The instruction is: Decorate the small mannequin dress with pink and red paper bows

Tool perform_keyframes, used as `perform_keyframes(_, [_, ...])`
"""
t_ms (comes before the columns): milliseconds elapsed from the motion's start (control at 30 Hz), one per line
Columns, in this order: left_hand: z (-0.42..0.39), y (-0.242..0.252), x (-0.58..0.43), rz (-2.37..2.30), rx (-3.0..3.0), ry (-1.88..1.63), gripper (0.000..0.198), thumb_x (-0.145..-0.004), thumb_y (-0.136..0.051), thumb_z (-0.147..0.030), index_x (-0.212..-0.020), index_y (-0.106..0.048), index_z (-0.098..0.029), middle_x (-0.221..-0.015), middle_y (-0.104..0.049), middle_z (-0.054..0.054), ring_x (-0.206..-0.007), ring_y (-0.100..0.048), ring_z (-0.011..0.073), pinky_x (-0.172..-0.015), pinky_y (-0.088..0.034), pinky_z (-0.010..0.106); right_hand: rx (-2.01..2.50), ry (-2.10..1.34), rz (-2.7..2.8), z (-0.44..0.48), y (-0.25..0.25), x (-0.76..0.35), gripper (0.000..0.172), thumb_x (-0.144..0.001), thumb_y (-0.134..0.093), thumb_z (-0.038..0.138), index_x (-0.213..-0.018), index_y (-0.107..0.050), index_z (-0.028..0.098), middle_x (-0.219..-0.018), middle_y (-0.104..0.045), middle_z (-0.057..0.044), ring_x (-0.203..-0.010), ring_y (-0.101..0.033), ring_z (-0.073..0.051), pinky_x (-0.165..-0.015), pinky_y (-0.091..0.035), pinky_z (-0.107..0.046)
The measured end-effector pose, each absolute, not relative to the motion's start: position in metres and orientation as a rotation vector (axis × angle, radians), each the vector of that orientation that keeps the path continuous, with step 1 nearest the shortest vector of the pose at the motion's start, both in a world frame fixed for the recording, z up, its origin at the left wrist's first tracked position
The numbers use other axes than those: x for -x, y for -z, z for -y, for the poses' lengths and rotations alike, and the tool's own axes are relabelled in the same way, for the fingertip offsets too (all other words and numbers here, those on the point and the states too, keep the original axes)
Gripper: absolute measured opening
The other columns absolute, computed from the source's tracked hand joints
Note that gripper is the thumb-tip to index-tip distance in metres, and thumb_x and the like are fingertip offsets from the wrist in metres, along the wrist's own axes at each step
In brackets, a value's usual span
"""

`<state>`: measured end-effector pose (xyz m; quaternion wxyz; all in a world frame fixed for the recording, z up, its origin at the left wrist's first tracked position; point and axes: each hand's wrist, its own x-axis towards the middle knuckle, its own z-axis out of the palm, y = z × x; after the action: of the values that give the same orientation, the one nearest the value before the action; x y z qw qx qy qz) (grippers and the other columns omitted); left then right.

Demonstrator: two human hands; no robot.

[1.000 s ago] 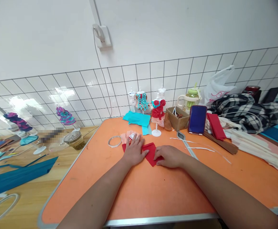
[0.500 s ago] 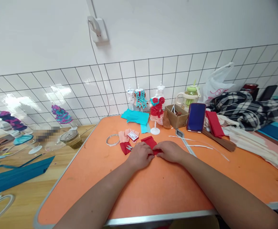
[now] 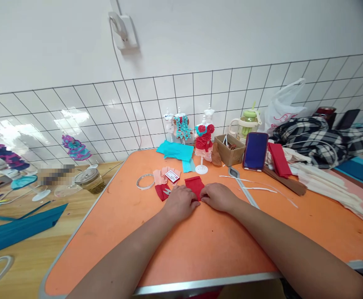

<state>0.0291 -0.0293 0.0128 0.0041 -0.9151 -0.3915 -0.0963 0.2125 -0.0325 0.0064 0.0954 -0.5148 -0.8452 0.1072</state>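
A small piece of red crepe paper (image 3: 194, 185) lies on the orange table (image 3: 175, 253). At its near left edge my left hand (image 3: 181, 202) has its fingers curled and pressed onto the paper. My right hand (image 3: 217, 197) pinches the near right edge, its fingertips close to the left ones. Small scissors (image 3: 167, 191) lie left of my left hand on another red scrap (image 3: 160, 193), their handles hidden. Behind them a small white-and-red box (image 3: 172, 176) rests on pink crepe paper (image 3: 159, 177).
A ring of tape (image 3: 145, 181) lies to the left. Behind stand a small dress form in red (image 3: 204, 143), turquoise paper (image 3: 175, 150), a cardboard box (image 3: 230, 154) and an upright phone (image 3: 255, 151). Thin white strips (image 3: 259, 189) and cream paper (image 3: 327, 187) lie to the right.
My fingertips have drawn slightly nearer each other along the red paper's near edge, and more of its surface shows. The view has shifted a little.
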Motion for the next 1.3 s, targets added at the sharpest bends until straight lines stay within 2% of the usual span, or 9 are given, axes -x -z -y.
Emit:
perform_keyframes(267, [0.030,-0.012,-0.032,1.280,2.820,0.252,0.018,-0.083,-0.051,-0.025,-0.078,-0.068,-0.023,-0.070,-0.067,0.005,-0.073,-0.058,0.0217,-0.069,-0.038,0.034,1.544,-0.289,2.518,0.034,-0.007,-0.210,0.013,-0.080,-0.051,0.021,-0.081,-0.064,0.021,-0.084,-0.065,-0.002,-0.077,-0.057,-0.016,-0.059,-0.031,-0.024])
perform_keyframes(600, [0.029,-0.011,-0.031,1.244,2.860,0.302,0.022,-0.083,-0.048,-0.023,-0.077,-0.069,-0.021,-0.074,-0.065,0.006,-0.077,-0.055,0.0211,-0.070,-0.040,0.033,1.537,-0.212,2.562,0.034,-0.007,-0.211,0.017,-0.082,-0.050,0.024,-0.083,-0.066,0.022,-0.086,-0.065,-0.004,-0.079,-0.057,-0.017,-0.060,-0.032,-0.024])
perform_keyframes(800, [0.023,-0.013,-0.022,1.338,2.821,0.361,0.021,-0.082,-0.050,-0.030,-0.079,-0.069,-0.022,-0.073,-0.067,0.006,-0.077,-0.058,0.0228,-0.073,-0.040,0.036,1.553,-0.217,2.547,0.034,-0.008,-0.212,0.013,-0.082,-0.051,0.024,-0.084,-0.064,0.023,-0.084,-0.065,-0.002,-0.077,-0.057,-0.016,-0.057,-0.030,-0.024])
perform_keyframes(900, [0.011,-0.016,-0.009,1.466,2.777,0.521,0.021,-0.082,-0.051,-0.031,-0.080,-0.070,-0.023,-0.077,-0.069,0.005,-0.081,-0.060,0.0232,-0.077,-0.041,0.038,1.587,-0.249,2.517,0.034,-0.008,-0.213,0.015,-0.081,-0.054,0.027,-0.093,-0.061,0.024,-0.087,-0.066,-0.002,-0.077,-0.058,-0.016,-0.056,-0.029,-0.023])
perform_keyframes(967, [0.001,-0.018,0.002,1.643,2.738,0.756,0.024,-0.083,-0.047,-0.032,-0.085,-0.069,-0.024,-0.084,-0.070,0.003,-0.082,-0.061,0.0208,-0.076,-0.044,0.034,1.580,-0.259,2.504,0.033,-0.009,-0.213,0.019,-0.080,-0.056,0.028,-0.098,-0.060,0.025,-0.090,-0.066,-0.002,-0.080,-0.059,-0.017,-0.058,-0.030,-0.023])
perform_keyframes(1033, [-0.007,-0.022,0.010,1.832,2.675,1.025,0.029,-0.085,-0.043,-0.036,-0.088,-0.069,-0.023,-0.085,-0.071,0.001,-0.080,-0.062,0.0184,-0.072,-0.047,0.030,1.558,-0.267,2.499,0.033,-0.008,-0.214,0.020,-0.080,-0.056,0.030,-0.098,-0.062,0.025,-0.093,-0.066,-0.002,-0.083,-0.059,-0.018,-0.060,-0.031,-0.024])
perform_keyframes(1100, [-0.010,-0.024,0.014,1.819,2.642,1.158,0.029,-0.085,-0.044,-0.038,-0.089,-0.069,-0.023,-0.086,-0.070,0.001,-0.082,-0.062,0.0181,-0.073,-0.047,0.029,1.547,-0.284,2.492,0.033,-0.006,-0.215,0.019,-0.080,-0.056,0.033,-0.097,-0.063,0.026,-0.093,-0.067,-0.002,-0.083,-0.059,-0.018,-0.060,-0.032,-0.024])
perform_keyframes(1233, [0.001,-0.023,0.002,1.473,2.801,0.808,0.023,-0.079,-0.058,-0.042,-0.092,-0.069,-0.027,-0.091,-0.069,0.002,-0.093,-0.057,0.0213,-0.085,-0.041,0.035,1.546,-0.259,2.445,0.032,-0.006,-0.215,0.019,-0.084,-0.050,0.033,-0.095,-0.064,0.027,-0.091,-0.067,-0.001,-0.082,-0.059,-0.018,-0.061,-0.034,-0.025])
perform_keyframes(1300, [0.009,-0.019,-0.006,1.427,2.793,0.636,0.037,-0.072,-0.065,-0.047,-0.105,-0.065,-0.029,-0.103,-0.065,0.004,-0.101,-0.052,0.0252,-0.092,-0.034,0.042,1.516,-0.204,2.412,0.031,-0.006,-0.212,0.022,-0.087,-0.046,0.030,-0.099,-0.063,0.026,-0.096,-0.066,-0.002,-0.088,-0.058,-0.018,-0.065,-0.036,-0.025])
